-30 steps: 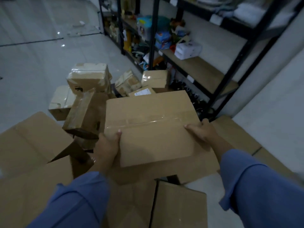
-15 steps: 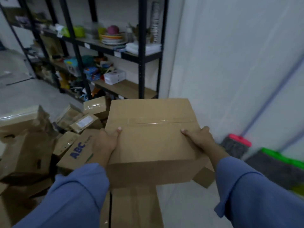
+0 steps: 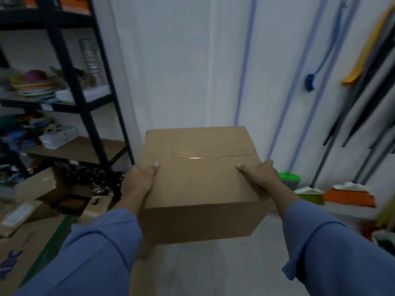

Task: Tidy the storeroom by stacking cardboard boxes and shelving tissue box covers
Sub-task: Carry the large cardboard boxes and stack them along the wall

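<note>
A taped brown cardboard box (image 3: 198,184) is held in the air in front of me, above the pale floor and close to the white wall. My left hand (image 3: 139,180) grips its left side with the thumb lying on top. My right hand (image 3: 259,178) grips its right side the same way. The fingers of both hands are hidden behind the box's sides. More cardboard boxes (image 3: 32,214) lie on the floor at the lower left, one printed with blue letters.
A black metal shelf rack (image 3: 85,116) with plates, cups and a white box stands at the left. Brooms and mops (image 3: 346,193) lean along the wall at the right. A white wall corner lies straight ahead.
I have turned to the right with the box in both hands. The box pile and shelves slid to the left, and the wall corner and brooms came into view.
</note>
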